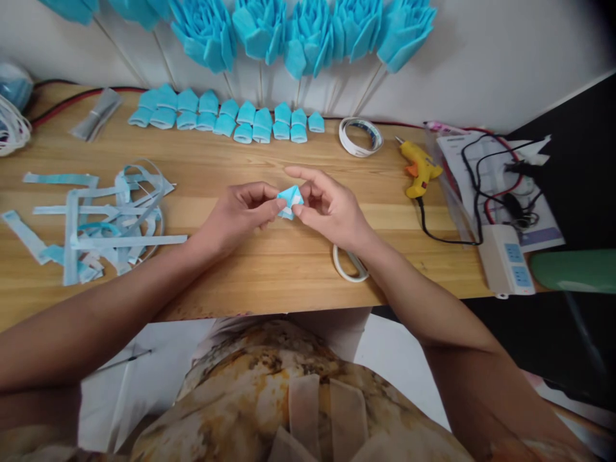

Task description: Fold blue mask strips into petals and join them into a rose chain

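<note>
Wood surface [289, 269], blue flowers [308, 32] along back wall. Left hand [238, 215] and right hand [332, 205] both pinch folded piece [290, 200] at centre, fingers closed on it. Scissors [349, 266] under right wrist; strips [96, 218] left, glue gun [418, 168] right.
</note>
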`<state>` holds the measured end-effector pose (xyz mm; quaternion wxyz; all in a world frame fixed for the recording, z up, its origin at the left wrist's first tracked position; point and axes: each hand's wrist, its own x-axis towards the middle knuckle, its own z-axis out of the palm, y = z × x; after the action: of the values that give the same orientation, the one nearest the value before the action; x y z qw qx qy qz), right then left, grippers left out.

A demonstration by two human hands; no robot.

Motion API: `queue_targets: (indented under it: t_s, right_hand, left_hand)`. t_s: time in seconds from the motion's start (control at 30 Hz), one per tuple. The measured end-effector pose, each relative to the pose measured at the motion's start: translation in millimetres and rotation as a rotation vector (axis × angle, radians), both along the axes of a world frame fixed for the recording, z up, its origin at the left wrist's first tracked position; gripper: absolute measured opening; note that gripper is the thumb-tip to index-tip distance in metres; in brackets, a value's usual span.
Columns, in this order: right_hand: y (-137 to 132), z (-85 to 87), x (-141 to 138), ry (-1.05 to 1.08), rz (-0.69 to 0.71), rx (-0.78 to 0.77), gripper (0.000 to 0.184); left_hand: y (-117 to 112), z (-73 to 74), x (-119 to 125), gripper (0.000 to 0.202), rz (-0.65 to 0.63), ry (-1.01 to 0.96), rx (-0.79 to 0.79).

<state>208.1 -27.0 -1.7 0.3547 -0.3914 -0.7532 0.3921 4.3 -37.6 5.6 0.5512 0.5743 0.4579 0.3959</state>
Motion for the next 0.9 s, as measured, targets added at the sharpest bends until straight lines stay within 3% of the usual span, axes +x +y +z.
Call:
queue_targets:
  t_s: [0.23,0.5,0.73,0.9]
  right_hand:
    - [0.2,4.7,3.8,0.001,0.01,-0.045,0.046]
    - [5.8,-1.0,5.2,0.088,-0.067,-0.018,0.036]
    - [7.3,-0.2,6.1,0.133,-0.077,-0.039,0.033]
    - [6.3,2.2,5.0,0.126,-0.006,-0.075,0.036]
  left_hand:
    - [-0.1,-1.2,-0.8,0.022,0.018,0.052,0.031]
    - [-0.7,0.9,-2.1,0.034,-0.069,0.087,0.05]
    - [0.1,-2.9,-1.4,0.024,-0.078,0.079,0.053]
    - [0.5,-2.0,-0.5,0.022,-0.089,0.077,0.044]
